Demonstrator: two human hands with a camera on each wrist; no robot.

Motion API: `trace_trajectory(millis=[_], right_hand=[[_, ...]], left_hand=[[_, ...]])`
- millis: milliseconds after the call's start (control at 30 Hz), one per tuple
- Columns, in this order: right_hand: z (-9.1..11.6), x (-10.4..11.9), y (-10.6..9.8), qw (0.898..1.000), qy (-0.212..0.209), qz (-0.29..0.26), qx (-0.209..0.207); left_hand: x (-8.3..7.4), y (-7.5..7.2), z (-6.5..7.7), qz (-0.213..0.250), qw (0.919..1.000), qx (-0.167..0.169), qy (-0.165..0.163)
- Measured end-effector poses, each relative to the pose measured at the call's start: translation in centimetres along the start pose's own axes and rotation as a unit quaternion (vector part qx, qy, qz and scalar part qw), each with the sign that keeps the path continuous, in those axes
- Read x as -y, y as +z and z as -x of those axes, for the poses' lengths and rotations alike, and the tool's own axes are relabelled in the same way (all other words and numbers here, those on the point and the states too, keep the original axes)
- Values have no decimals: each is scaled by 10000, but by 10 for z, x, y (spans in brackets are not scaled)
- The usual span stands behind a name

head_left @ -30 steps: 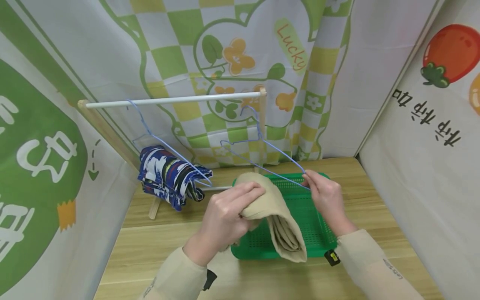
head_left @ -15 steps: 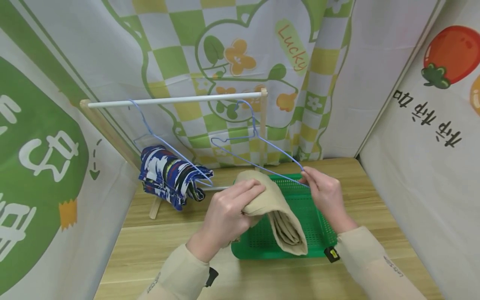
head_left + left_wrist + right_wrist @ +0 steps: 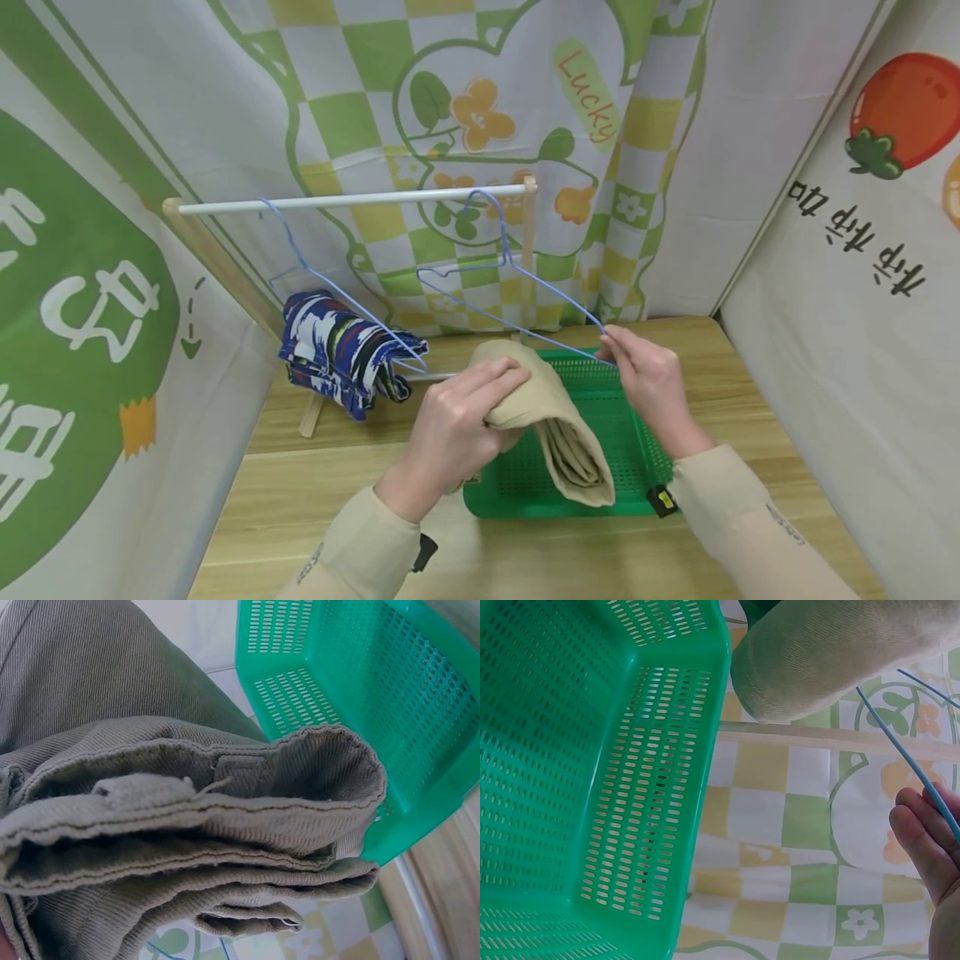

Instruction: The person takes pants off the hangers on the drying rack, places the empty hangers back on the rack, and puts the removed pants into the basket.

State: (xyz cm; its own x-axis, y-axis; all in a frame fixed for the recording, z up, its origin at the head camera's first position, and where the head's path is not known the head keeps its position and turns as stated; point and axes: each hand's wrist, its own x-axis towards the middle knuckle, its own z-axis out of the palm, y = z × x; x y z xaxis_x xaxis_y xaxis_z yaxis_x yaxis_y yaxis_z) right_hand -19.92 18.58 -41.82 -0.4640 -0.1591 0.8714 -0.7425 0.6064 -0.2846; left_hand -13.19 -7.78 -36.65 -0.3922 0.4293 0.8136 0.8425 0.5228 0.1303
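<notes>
My left hand (image 3: 457, 417) grips a folded pair of beige trousers (image 3: 543, 396), the fold draped over the fingers and the layered end hanging toward me. In the left wrist view the stacked fabric edges of the trousers (image 3: 262, 814) fill much of the frame. On the other side, my right hand (image 3: 654, 375) pinches the right corner of a blue wire hanger (image 3: 555, 295). The hanger stands tilted, its hook overlapping the rack's rail in the head view. Below the trousers sits a green perforated basket (image 3: 540, 507); the trousers hide part of it.
A small rack with a white rail (image 3: 360, 200) and wooden posts stands at the back. From its left end hangs another blue hanger (image 3: 348, 302) bearing folded blue patterned clothing (image 3: 330, 350). A checked curtain (image 3: 367, 117) and printed side walls surround the wooden table (image 3: 300, 517).
My right hand has moved slightly up and left with the hanger, whose hook has shifted left along the rail's line. The trousers' hanging end has risen a little; my left hand stays almost still.
</notes>
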Motion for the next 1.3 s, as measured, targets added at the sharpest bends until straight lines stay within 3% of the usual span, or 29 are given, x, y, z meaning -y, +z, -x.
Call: trace_trajectory(millis=[833,1300], right_hand=[[-22,5,1,9997,-27,-100,227],[-27,2,-1,9987,415,-191,240]], left_hand=[[0,3,2,8,10000,-8,-11],[0,4,3,-16,10000,-25,8]])
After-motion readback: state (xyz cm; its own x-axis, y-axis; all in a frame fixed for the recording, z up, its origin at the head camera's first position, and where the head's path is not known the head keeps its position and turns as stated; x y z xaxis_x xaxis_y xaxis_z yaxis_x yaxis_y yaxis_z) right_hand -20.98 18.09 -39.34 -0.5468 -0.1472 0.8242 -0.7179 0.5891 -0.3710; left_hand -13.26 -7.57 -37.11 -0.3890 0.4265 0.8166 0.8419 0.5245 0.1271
